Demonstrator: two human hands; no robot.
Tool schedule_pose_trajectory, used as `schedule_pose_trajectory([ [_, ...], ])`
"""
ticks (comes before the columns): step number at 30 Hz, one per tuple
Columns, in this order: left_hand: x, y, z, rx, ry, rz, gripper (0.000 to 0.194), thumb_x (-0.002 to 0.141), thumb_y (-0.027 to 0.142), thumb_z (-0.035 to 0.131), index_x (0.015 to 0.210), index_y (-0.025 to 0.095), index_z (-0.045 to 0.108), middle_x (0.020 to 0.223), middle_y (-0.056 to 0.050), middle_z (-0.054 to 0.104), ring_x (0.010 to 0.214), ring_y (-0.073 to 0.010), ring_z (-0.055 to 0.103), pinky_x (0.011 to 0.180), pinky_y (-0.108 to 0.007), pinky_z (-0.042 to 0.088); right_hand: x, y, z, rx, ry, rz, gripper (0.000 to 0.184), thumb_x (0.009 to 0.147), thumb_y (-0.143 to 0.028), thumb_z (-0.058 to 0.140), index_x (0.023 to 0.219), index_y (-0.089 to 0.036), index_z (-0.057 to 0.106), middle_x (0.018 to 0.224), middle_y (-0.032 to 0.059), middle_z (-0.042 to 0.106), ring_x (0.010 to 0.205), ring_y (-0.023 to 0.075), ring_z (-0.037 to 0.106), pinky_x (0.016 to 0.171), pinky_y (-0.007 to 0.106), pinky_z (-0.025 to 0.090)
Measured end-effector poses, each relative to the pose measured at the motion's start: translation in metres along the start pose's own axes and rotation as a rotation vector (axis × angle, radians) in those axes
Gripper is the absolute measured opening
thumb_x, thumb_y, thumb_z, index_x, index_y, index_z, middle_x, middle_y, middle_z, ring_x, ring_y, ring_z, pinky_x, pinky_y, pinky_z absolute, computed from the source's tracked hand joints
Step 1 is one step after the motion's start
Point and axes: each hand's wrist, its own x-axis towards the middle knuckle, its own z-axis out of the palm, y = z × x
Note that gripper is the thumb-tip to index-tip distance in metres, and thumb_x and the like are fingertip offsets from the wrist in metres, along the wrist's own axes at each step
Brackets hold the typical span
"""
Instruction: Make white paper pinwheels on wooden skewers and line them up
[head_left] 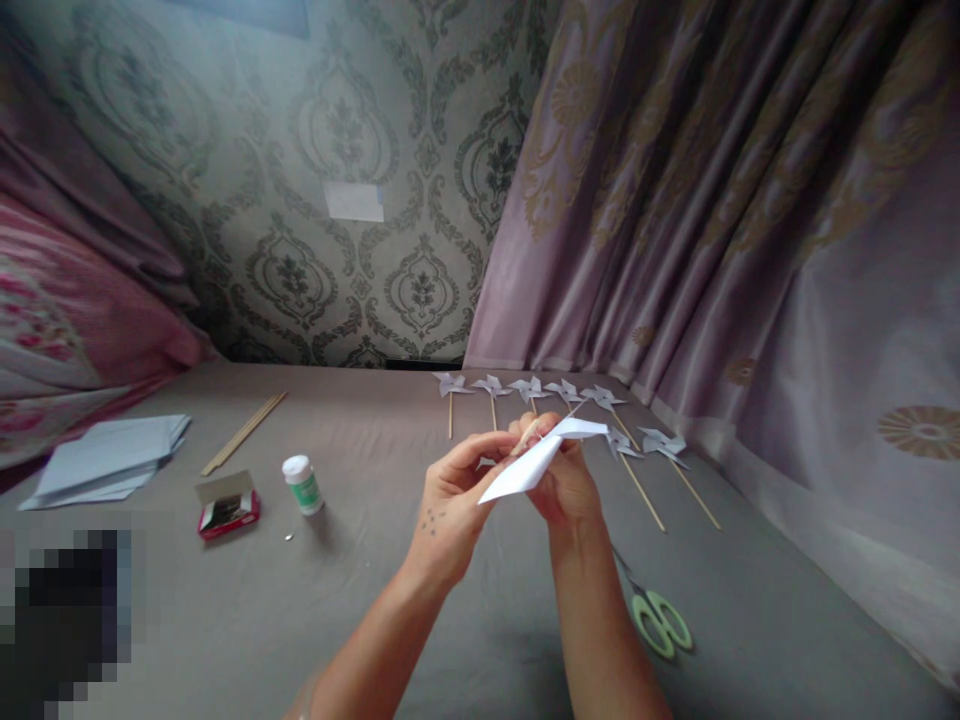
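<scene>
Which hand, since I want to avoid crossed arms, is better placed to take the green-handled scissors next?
Probably the right hand: the scissors lie on its side, while the left hand would have to cross it. Both are at the white paper, so the left should keep hold.

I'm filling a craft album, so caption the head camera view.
Two bare hands hold folded white paper near pale paper pinwheels on wooden sticks.
</scene>
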Motion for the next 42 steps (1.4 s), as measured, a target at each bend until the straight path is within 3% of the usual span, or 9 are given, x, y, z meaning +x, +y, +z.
schedule_pose_trajectory([
  [12, 0.0, 0.0, -0.001, 0.018, -0.01, 0.033, 0.019, 0.064, 0.023, 0.08, 0.082, 0.021, 0.076, 0.083, -0.003, 0.068, 0.077, -0.0126, 0.058, 0.068, -0.019, 0.046, -0.002, -0.001, 0.0, 0.005, -0.019, -0.003, 0.023, 0.061, -0.03, 0.082, 0.066, -0.024, 0.061, 0.06, -0.005, 0.047, 0.057, 0.0101, 0.043, 0.054, 0.023, 0.038],
  [27, -0.001, 0.007, -0.002, 0.145, -0.055, 0.106, 0.015, 0.067, 0.025, 0.078, 0.081, 0.019, 0.076, 0.083, -0.005, 0.067, 0.079, -0.0154, 0.059, 0.07, -0.023, 0.045, -0.002, -0.006, 0.004, -0.057, 0.046, -0.013, 0.028, 0.059, -0.031, 0.083, 0.062, -0.022, 0.057, 0.06, -0.0046, 0.044, 0.057, 0.0104, 0.043, 0.053, 0.023, 0.04],
  [33, -0.004, 0.01, 0.001, 0.078, -0.057, 0.013, 0.019, 0.068, 0.031, 0.078, 0.083, 0.019, 0.077, 0.081, -0.004, 0.067, 0.072, -0.0128, 0.058, 0.063, -0.02, 0.044, -0.004, -0.008, 0.004, -0.025, -0.043, -0.053, 0.026, 0.059, -0.031, 0.084, 0.063, -0.023, 0.06, 0.061, -0.0055, 0.044, 0.055, 0.0088, 0.041, 0.051, 0.021, 0.038],
  [42, -0.005, 0.011, 0.0, 0.084, -0.092, 0.031, 0.015, 0.07, 0.024, 0.076, 0.084, 0.02, 0.077, 0.082, -0.004, 0.066, 0.076, -0.0132, 0.059, 0.065, -0.019, 0.045, -0.005, -0.015, 0.014, -0.071, 0.03, -0.076, 0.027, 0.056, -0.037, 0.085, 0.055, -0.025, 0.061, 0.054, -0.0054, 0.043, 0.051, 0.0102, 0.04, 0.05, 0.023, 0.039],
])
